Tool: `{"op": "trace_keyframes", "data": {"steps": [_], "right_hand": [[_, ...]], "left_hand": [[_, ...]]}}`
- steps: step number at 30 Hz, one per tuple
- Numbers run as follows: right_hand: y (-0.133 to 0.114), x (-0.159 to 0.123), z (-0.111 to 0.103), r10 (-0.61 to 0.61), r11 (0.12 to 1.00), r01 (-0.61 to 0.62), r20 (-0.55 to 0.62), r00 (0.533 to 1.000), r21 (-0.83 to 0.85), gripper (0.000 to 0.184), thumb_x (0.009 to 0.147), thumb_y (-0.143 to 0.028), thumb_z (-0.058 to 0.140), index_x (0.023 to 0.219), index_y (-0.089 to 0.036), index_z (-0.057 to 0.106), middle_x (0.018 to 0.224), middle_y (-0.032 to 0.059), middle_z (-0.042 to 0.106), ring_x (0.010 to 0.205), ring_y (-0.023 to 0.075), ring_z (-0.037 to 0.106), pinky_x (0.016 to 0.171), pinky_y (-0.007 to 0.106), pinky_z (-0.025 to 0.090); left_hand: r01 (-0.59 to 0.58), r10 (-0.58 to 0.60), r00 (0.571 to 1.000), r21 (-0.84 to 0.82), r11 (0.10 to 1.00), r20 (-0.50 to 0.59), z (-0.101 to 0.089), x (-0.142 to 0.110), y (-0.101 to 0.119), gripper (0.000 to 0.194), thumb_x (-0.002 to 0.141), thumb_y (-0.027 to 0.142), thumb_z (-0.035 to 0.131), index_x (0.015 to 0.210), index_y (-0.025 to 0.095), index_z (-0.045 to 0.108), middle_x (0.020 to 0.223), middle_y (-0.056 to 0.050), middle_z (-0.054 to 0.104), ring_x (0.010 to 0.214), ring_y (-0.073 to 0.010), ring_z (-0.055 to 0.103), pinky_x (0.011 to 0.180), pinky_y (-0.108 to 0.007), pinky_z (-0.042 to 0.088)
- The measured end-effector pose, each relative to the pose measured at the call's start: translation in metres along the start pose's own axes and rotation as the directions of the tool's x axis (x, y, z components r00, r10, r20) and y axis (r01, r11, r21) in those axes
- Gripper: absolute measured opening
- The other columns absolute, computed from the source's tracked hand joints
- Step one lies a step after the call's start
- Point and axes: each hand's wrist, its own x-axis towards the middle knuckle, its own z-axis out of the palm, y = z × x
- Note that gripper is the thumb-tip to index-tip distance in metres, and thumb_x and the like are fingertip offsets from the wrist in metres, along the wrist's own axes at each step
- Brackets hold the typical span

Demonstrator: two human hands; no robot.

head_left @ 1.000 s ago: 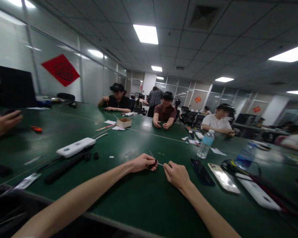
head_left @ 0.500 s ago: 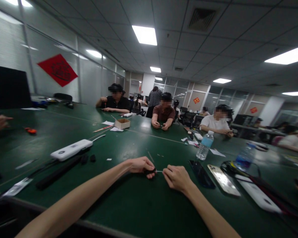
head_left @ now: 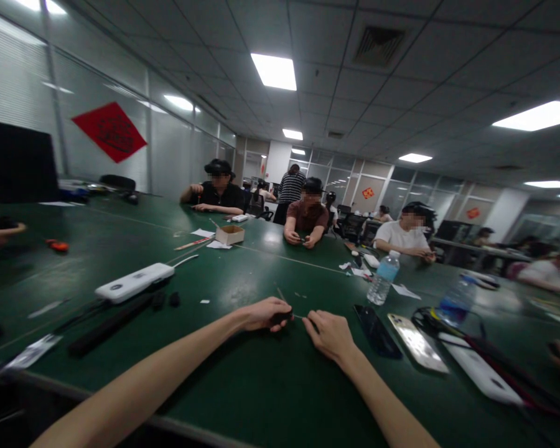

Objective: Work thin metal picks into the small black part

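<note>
My left hand (head_left: 267, 313) is closed around a small black object (head_left: 282, 316), partly hidden by the fingers; its exact kind cannot be made out. From it a thin pale strand (head_left: 298, 317) runs right to the fingertips of my right hand (head_left: 329, 333). That hand is curled over the green table (head_left: 242, 386), its fingers closed at the strand's end. A thin straight sliver (head_left: 280, 292) shows just beyond the left hand; whether it touches the hand is unclear.
Left lie a white power strip (head_left: 135, 282) and a black bar (head_left: 109, 325). Right are a black phone (head_left: 377, 331), a gold phone (head_left: 417, 342), a water bottle (head_left: 384, 277) and another white device (head_left: 480, 368). A small cardboard box (head_left: 229, 234) stands farther back, near seated people.
My left fingers have closed more over the black object. The right hand has shifted slightly left and its fingers have moved a little. Less of the strand shows clearly.
</note>
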Motion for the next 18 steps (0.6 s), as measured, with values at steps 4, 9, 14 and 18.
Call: {"op": "trace_keyframes", "data": {"steps": [4, 9, 14, 18], "right_hand": [[-0.013, 0.000, -0.001, 0.070, 0.998, -0.070, -0.031, 0.997, 0.000, 0.036, 0.095, -0.035, 0.026, 0.081, -0.020, 0.056, 0.072, 0.0024, 0.058, 0.065, 0.0118, 0.052, 0.054, 0.023, 0.023], [-0.024, 0.000, 0.000, 0.097, 0.995, -0.096, -0.065, 0.993, 0.005, 0.035, 0.096, -0.036, 0.027, 0.082, -0.021, 0.055, 0.072, 0.0025, 0.057, 0.062, 0.0113, 0.051, 0.051, 0.023, 0.021], [-0.026, -0.001, 0.000, 0.101, 0.995, -0.100, -0.067, 0.993, 0.025, 0.034, 0.095, -0.036, 0.029, 0.080, -0.021, 0.056, 0.071, 0.0019, 0.057, 0.062, 0.0112, 0.050, 0.051, 0.023, 0.020], [-0.024, -0.002, -0.002, 0.078, 0.996, -0.076, -0.061, 0.995, 0.040, 0.035, 0.095, -0.036, 0.030, 0.078, -0.021, 0.057, 0.070, 0.0018, 0.057, 0.061, 0.0109, 0.049, 0.051, 0.024, 0.020]], "left_hand": [[-0.057, 0.061, 0.982, 0.028, 0.998, -0.178, 0.009, 0.003, -0.005, 0.051, 0.075, 0.064, 0.045, 0.087, 0.014, 0.052, 0.058, 0.004, 0.047, 0.036, -0.0036, 0.032, 0.036, -0.017, 0.019], [-0.089, 0.112, 0.944, 0.085, 0.992, -0.311, 0.014, 0.004, -0.009, 0.052, 0.076, 0.066, 0.037, 0.088, 0.017, 0.049, 0.052, 0.006, 0.043, 0.035, -0.0039, 0.025, 0.035, -0.017, 0.014], [-0.123, 0.170, 0.916, 0.148, 0.981, -0.364, 0.016, 0.003, -0.010, 0.047, 0.078, 0.062, 0.039, 0.084, 0.017, 0.051, 0.043, 0.008, 0.036, 0.033, -0.0059, 0.026, 0.034, -0.016, 0.017], [-0.127, 0.185, 0.915, 0.179, 0.976, -0.358, 0.016, 0.003, -0.010, 0.046, 0.078, 0.059, 0.040, 0.080, 0.016, 0.053, 0.039, 0.008, 0.033, 0.031, -0.0064, 0.026, 0.034, -0.017, 0.017]]}}
